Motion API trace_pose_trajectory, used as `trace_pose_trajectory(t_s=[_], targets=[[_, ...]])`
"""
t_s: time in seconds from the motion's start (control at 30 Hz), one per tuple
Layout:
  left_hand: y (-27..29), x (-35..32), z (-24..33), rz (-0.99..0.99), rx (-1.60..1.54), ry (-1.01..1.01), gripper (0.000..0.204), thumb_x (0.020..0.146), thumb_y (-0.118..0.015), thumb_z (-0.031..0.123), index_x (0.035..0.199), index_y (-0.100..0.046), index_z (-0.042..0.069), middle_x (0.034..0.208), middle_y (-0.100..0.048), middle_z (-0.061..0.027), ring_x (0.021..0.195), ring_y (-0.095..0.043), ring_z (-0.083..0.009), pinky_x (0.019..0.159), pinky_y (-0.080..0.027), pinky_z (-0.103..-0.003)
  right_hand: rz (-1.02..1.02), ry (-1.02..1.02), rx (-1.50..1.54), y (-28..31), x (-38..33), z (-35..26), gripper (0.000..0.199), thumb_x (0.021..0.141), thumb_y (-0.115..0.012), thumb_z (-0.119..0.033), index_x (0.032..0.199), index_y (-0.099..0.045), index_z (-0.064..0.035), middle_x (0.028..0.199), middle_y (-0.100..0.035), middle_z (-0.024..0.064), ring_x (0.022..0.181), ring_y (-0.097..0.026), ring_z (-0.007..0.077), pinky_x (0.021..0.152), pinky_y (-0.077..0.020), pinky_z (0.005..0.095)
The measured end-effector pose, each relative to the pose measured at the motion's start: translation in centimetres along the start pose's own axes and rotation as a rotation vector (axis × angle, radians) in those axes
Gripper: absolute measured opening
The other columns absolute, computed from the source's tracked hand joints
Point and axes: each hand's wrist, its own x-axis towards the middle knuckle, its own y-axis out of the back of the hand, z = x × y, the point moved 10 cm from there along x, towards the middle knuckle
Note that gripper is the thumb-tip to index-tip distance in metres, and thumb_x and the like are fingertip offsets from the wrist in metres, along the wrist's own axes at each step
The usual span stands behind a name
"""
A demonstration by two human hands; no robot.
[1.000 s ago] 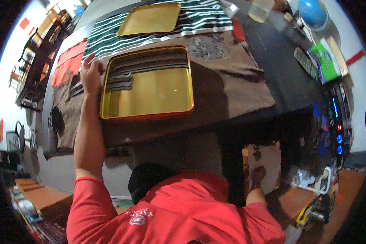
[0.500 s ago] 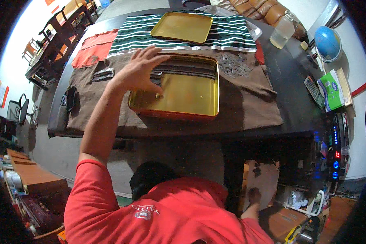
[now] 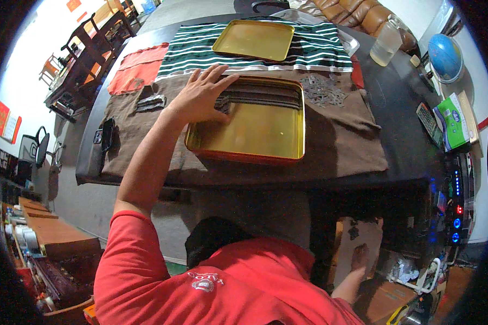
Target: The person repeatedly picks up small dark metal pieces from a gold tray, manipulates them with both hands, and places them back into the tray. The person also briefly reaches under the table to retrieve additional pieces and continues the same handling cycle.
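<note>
My left hand (image 3: 203, 98) is over the left end of an open gold tin box (image 3: 255, 135), fingers spread and thumb reaching inside. Rows of thin dark strips (image 3: 265, 96) lie along the tin's far side, some partly behind the hand. Low on the right, my right hand (image 3: 358, 258) is in front of an open pale cardboard box (image 3: 342, 246) with dark pieces at its top. Shadow blurs those fingers, so their grip is unclear.
The gold lid (image 3: 254, 40) lies on a striped cloth (image 3: 192, 51). Loose grey pieces (image 3: 323, 90) are heaped right of the tin, and more strips (image 3: 151, 103) lie left on the brown cloth (image 3: 336, 146). A jug (image 3: 386, 44) stands at the far right.
The whole view has shifted, so the table appears farther right. My left hand stays at the tin's left end. My right hand has moved slightly rightward across the cardboard box.
</note>
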Motion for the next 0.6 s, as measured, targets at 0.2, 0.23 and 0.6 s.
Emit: trace_pose_trajectory(t_s=[0.2, 0.23, 0.6], targets=[[0.2, -0.1, -0.7, -0.045, 0.029, 0.005, 0.121, 0.051, -0.093, 0.037, 0.155, -0.035, 0.020, 0.161, -0.027, -0.0161, 0.149, -0.026, -0.0378, 0.120, -0.025, -0.052, -0.158, -0.047, 0.125, -5.0, -4.0, -2.4, 0.032, 0.097, -0.066, -0.021, 0.124, -0.060, -0.0063, 0.116, -0.061, 0.0083, 0.101, -0.059, 0.0192, 0.088, -0.0525, 0.0295], [0.1, 0.0, -0.8, -0.045, 0.041, 0.011, 0.121, 0.051, -0.093, 0.037, 0.156, -0.034, 0.020, 0.162, -0.027, -0.0161, 0.148, -0.026, -0.0380, 0.120, -0.025, -0.052, -0.084, -0.044, 0.134, -4.6, -4.1, -2.6, 0.035, 0.097, -0.066, -0.022, 0.127, -0.059, -0.0069, 0.117, -0.061, 0.0085, 0.103, -0.060, 0.0197, 0.088, -0.0526, 0.0297], [0.3, -0.3, 0.2, -0.038, -0.085, -0.066, 0.066, 0.065, -0.087, 0.038, 0.124, -0.068, 0.012, 0.161, -0.028, -0.0178, 0.151, -0.022, -0.0336, 0.120, -0.020, -0.055, 0.036, -0.013, 0.070, -4.6, -1.7, -5.5, 0.038, 0.094, -0.069, -0.020, 0.129, -0.061, -0.0048, 0.122, -0.064, 0.0098, 0.108, -0.062, 0.0197, 0.088, -0.0549, 0.0301]])
